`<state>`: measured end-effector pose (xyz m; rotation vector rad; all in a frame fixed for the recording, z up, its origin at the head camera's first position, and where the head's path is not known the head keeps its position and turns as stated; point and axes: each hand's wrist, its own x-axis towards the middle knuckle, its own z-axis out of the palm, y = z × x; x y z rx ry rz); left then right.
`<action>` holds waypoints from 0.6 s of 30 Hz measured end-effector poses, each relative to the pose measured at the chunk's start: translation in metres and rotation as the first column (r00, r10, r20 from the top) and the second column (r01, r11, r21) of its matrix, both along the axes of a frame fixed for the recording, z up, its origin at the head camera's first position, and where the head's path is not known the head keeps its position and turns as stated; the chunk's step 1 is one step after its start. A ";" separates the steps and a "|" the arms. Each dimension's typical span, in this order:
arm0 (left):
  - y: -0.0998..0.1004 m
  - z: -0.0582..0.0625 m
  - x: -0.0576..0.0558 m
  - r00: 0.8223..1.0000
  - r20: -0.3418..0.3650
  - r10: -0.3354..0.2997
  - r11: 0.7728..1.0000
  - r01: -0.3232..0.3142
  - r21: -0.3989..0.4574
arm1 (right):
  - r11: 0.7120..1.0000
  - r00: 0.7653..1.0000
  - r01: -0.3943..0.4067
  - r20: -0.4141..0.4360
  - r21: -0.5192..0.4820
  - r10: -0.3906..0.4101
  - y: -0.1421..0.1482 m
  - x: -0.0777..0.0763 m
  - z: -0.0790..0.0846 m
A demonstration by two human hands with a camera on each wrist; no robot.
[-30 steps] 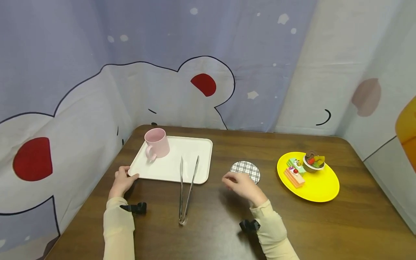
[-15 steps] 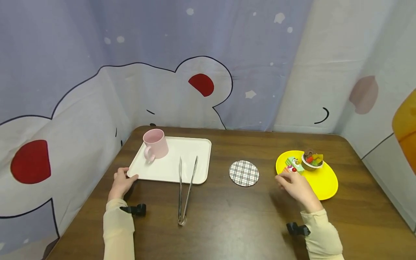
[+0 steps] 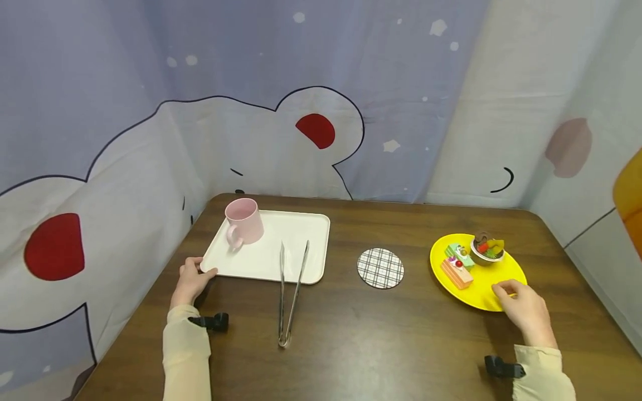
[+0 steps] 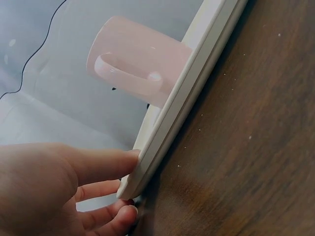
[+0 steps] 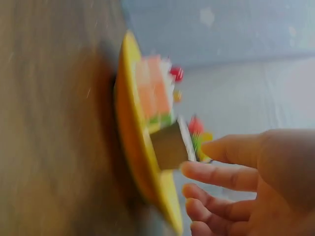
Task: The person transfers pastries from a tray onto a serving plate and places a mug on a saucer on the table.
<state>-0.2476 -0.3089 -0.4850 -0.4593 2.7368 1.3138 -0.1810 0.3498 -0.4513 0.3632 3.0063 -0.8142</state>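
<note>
At the front left corner of a white tray (image 3: 296, 245), my left hand (image 3: 190, 281) holds the rim. In the left wrist view the thumb (image 4: 106, 164) lies on one edge and the fingers reach round the corner. A pink mug (image 3: 246, 223) stands upright on the tray. My right hand (image 3: 526, 312) hovers at the near right rim of a yellow plate (image 3: 489, 292), loosely bent and holding nothing; contact with the rim cannot be told. On the plate sit an orange cake slice (image 3: 456, 273), a green cake slice (image 3: 458, 254) and a fruit-topped dessert cup (image 3: 486, 250).
Metal tongs (image 3: 288, 312) lie spread, their tips over the tray's front edge. A round checked coaster (image 3: 380, 268) lies between tray and plate. Patterned curtains (image 3: 251, 55) stand behind and beside the brown table (image 3: 351, 345).
My right hand has moved rightward from the coaster, past the plate's left side, to its near right rim. The left hand stays at the tray corner.
</note>
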 end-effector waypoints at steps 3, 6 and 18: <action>0.001 0.000 -0.001 1.000 0.008 0.007 1.000 -0.007 -0.013 | 0.998 0.998 0.064 -0.003 -0.002 -0.064 0.011 0.005 -0.009; 0.002 0.001 -0.002 1.000 0.023 0.016 0.999 -0.015 -0.038 | 0.995 0.995 0.097 -0.008 -0.027 -0.098 0.015 0.007 -0.016; 0.021 0.009 -0.002 0.993 0.012 0.115 0.985 -0.113 -0.130 | 0.996 0.984 0.081 -0.159 -0.021 -0.083 0.011 0.010 -0.027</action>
